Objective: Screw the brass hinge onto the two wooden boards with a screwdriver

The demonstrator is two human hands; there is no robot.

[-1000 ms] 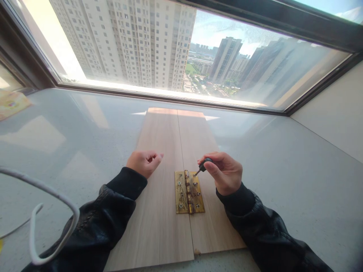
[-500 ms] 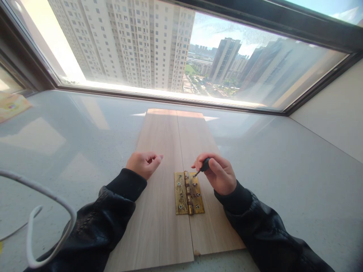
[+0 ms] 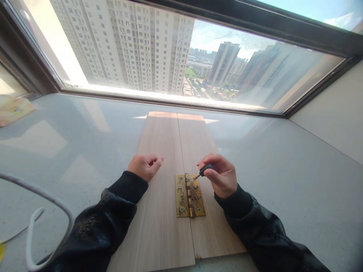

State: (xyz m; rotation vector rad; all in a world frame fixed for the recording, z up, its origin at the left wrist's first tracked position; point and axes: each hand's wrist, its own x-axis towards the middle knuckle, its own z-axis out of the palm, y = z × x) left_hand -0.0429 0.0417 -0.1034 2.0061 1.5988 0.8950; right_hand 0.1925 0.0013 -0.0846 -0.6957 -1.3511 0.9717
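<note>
A brass hinge (image 3: 181, 204) lies flat across the seam between two pale wooden boards, the left board (image 3: 153, 226) and the right board (image 3: 218, 238). Several cross-head screws sit in its holes. My right hand (image 3: 224, 175) grips a small screwdriver (image 3: 206, 169) by its black handle. Its tip meets the top hole of the hinge's right leaf; the screw there is hard to make out. Over the left board rests my left hand (image 3: 144, 166), curled closed, thumb toward the fingers, with nothing visible in it.
The boards lie on a speckled pale sill (image 3: 93, 166) below a dark-framed window (image 3: 176, 100). A white cable (image 3: 53, 200) loops at the left, over my left sleeve. A soft patterned packet (image 3: 15, 109) lies at the far left, and a wall (image 3: 334, 109) rises at the right.
The screwdriver has tilted lower, its handle swinging slightly, and my right fingers have shifted their hold on it. My left hand stays put. The whole view has moved slightly.
</note>
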